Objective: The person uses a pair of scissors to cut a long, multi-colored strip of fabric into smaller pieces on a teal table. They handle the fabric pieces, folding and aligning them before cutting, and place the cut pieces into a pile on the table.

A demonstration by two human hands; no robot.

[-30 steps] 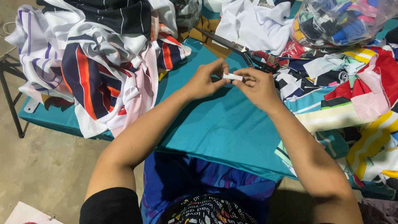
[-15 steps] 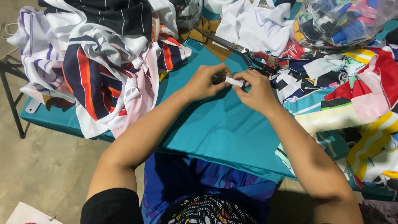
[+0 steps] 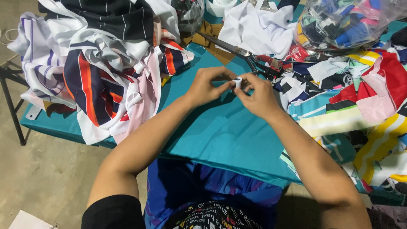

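Observation:
My left hand [image 3: 208, 86] and my right hand [image 3: 258, 96] meet over the teal cloth [image 3: 220, 135] that covers the table. Both pinch a small white piece [image 3: 238, 82], folded or rolled between the fingertips. It is too small to tell what kind of material it is. Large scissors with red handles [image 3: 250, 57] lie just beyond my hands.
A heap of striped navy, red and white fabric [image 3: 97, 68] fills the left of the table. Colourful cut pieces [image 3: 356, 114] pile up on the right. A clear plastic bag of scraps [image 3: 343, 21] and white cloth [image 3: 254, 29] sit at the back. Concrete floor [image 3: 46, 169] lies at left.
The white piece looked long and flat between my hands; it is now bunched short between the fingertips. My hands have drawn closer together.

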